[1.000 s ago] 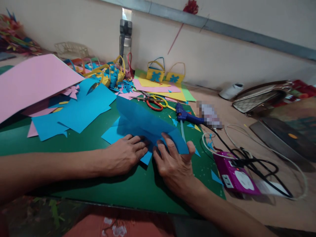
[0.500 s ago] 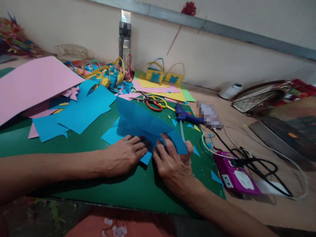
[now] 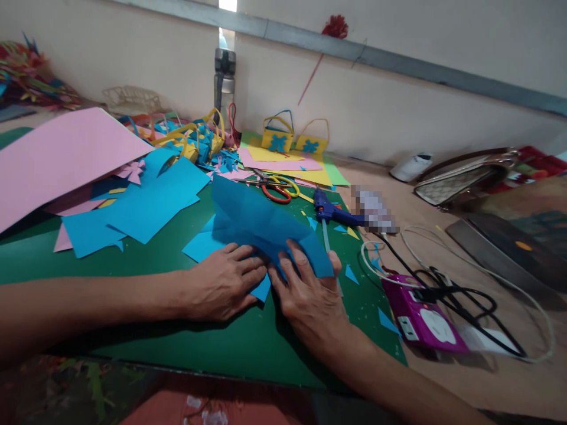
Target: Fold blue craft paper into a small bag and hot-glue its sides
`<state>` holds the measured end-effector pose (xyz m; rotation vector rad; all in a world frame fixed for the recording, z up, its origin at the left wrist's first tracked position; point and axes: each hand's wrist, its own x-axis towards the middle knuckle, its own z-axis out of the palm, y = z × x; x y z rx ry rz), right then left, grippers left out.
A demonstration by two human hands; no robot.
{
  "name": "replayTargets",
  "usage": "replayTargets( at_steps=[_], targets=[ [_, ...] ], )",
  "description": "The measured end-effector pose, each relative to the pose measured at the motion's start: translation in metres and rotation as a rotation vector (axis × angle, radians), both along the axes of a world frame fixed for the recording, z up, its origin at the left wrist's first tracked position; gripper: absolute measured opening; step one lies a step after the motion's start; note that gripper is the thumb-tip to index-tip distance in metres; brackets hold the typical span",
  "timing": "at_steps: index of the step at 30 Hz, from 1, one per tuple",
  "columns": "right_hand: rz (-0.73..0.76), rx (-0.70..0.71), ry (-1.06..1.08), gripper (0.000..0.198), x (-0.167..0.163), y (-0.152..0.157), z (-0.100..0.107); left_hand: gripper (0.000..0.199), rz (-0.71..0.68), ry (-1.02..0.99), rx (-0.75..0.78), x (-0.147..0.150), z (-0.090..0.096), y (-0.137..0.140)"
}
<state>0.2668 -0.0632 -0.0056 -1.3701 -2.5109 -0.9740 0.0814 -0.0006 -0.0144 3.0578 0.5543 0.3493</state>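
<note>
A blue paper sheet [image 3: 248, 215] is bent up, its far part standing off the table and its near part lying flat. My left hand [image 3: 228, 280] holds the near part down against the table, fingers close together and bent. To its right, my right hand [image 3: 310, 295] grips the same sheet at its right part, with fingers spread over it. Both hands almost meet in the middle. Where the fingertips press, the sheet's fold is partly hidden. Under the raised part, a flat blue paper piece [image 3: 199, 239] shows; I cannot tell whether it is the same sheet.
A blue glue gun [image 3: 328, 209], red- and yellow-handled scissors [image 3: 279, 190] and blue scraps lie beyond my hands on the green board [image 3: 177, 342]. Left are a large pink sheet [image 3: 66, 159] and blue sheets [image 3: 155, 195]. Small yellow paper bags [image 3: 277, 140] and a purple power box [image 3: 420, 313] with cables stand around.
My right hand has shifted slightly left, closer to my left hand. The raised part of the blue sheet bends a little more. The view has tilted up slightly.
</note>
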Motion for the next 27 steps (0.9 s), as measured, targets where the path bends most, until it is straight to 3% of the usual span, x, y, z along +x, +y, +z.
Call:
replayTargets(
  at_steps=[11,27],
  targets=[
    [-0.004,-0.049,-0.004,0.025,0.0,-0.001,0.0,0.075,0.079,-0.02,0.004,-0.009,-0.001,-0.002],
    [0.001,-0.044,0.013,0.026,0.001,-0.001,0.0,0.05,0.088,-0.035,0.016,-0.021,0.003,-0.005]
  ],
)
